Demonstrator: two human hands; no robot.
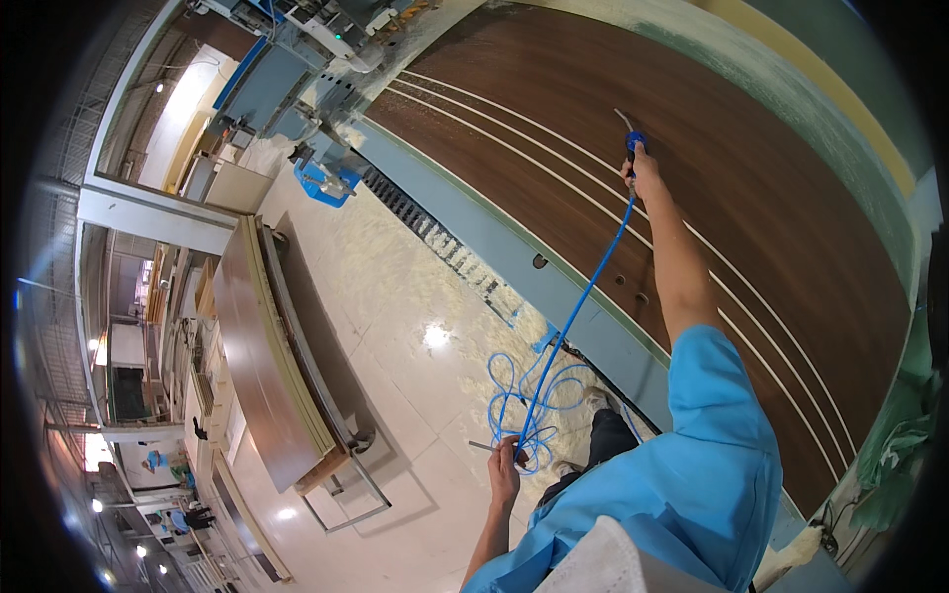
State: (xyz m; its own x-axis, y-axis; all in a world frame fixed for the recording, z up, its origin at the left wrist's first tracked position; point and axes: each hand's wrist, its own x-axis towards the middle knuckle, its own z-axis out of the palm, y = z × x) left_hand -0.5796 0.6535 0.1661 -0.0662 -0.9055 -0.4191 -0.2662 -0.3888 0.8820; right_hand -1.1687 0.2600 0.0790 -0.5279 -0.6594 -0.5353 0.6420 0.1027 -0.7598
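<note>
right hand (633, 170) grips air gun (634, 141) | left hand (505, 463) holds hose (578, 301)

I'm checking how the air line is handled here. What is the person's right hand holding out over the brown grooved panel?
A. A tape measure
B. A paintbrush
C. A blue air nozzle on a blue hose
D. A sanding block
C: the right hand grips a blue air nozzle over the brown panel, with the blue hose running down to the left hand.

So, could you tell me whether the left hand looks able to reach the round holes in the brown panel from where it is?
Probably not: the left hand hangs low by the coiled blue hose, and the holes lie across the machine's grey edge.
</note>
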